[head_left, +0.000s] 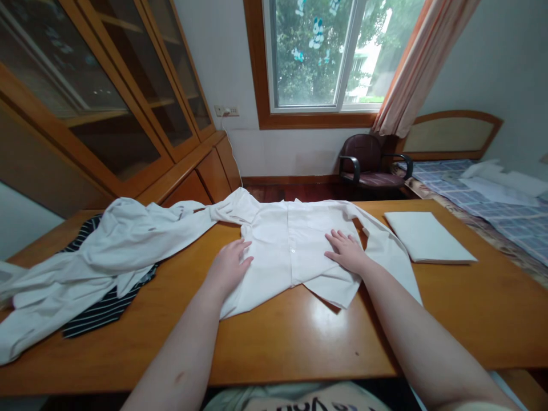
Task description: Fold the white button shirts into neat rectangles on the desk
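A white button-up shirt (274, 245) lies spread on the wooden table in front of me, its button strip running down the middle. One sleeve (385, 245) trails off to the right and bends toward me. The lower right corner of the hem is turned out at an angle. My left hand (231, 260) rests on the shirt's left edge, fingers loosely stretched. On the right part of the shirt, my right hand (346, 251) lies flat with its fingers spread. Neither hand grips the cloth.
Crumpled white clothing (107, 245) lies at the left over a black striped cloth (107, 314). A folded white piece (428, 237) sits on the table (483, 308) at right. Beyond stand a glass-doored cabinet (205, 165), an office chair (368, 162) and a bed (492, 188).
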Available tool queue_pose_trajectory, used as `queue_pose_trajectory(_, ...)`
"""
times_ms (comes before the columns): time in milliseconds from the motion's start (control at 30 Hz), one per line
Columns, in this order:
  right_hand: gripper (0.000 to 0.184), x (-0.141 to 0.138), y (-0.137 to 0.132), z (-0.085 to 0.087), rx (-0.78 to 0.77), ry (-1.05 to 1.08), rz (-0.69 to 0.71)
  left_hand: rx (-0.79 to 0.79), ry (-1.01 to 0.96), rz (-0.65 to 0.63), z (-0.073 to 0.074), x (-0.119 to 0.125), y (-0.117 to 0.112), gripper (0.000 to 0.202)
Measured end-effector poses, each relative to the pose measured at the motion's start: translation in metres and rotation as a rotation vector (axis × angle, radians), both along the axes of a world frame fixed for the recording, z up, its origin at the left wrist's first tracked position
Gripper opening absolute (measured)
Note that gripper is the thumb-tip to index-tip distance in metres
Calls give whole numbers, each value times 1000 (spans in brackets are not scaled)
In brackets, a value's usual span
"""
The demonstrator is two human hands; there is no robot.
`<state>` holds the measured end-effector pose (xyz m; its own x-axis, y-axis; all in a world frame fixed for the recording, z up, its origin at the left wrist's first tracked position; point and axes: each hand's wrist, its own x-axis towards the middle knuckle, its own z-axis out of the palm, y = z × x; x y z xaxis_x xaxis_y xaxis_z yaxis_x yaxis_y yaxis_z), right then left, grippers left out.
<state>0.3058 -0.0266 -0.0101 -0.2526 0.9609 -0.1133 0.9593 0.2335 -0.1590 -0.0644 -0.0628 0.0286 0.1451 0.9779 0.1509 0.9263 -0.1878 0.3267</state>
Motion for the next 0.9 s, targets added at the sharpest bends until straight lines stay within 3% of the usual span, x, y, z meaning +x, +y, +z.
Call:
queue_pose_trajectory(233,63,3,-1,0,-1,61,3,-115,72,97,-10,9,11,50)
queue_pose_trajectory(500,64,6,1,0,-31,81,2,-250,-51,290,2,-56,16,39)
queue_pose_trajectory(633,64,5,1,1,-41,83,2,-354,-43,260,-3,-76,21,42)
queue_pose_trajectory(767,63,4,1,2,-36,98,-8,-322,52,211,-6,-72,21,41)
queue_pose_trajectory(900,53,0,-12,28,7,212,-39,-368,3,184,-6,-69,19,49)
